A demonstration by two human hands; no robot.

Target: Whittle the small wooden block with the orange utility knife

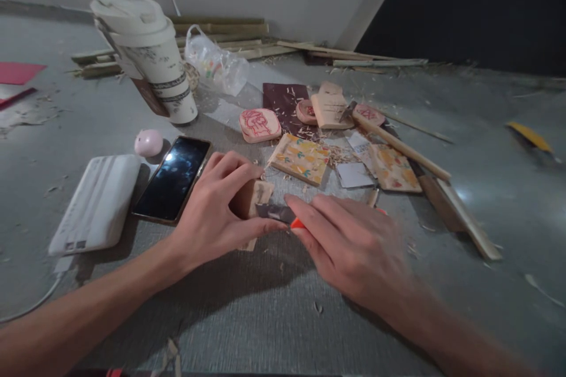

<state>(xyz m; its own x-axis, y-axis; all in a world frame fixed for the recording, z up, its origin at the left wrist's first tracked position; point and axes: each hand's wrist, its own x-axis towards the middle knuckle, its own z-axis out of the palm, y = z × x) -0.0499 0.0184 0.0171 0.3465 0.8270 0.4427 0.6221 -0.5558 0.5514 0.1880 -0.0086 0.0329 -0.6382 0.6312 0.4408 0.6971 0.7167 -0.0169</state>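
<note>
Between my hands is a small wooden block point(262, 193) with dark markings on its upper face. My left hand point(216, 206) is curled around it, fingers behind and thumb along the near side. In my right hand point(349, 235) is a utility knife point(275, 212) with an orange handle, mostly hidden by the fingers. Its dark blade lies across the block, close to my left thumb tip. Under my left hand, a pale flat piece point(248, 245) peeks out. A patterned square piece point(299, 159) lies just beyond the block.
A phone point(173, 178) and a white power bank point(98, 200) lie left, with a tall lidded cup point(150, 59) behind. Carved wooden pieces point(260, 125), a long-handled tool point(402, 150) and wood shavings spread ahead. Bamboo strips point(221, 29) line the back; a yellow cutter point(530, 135) lies far right.
</note>
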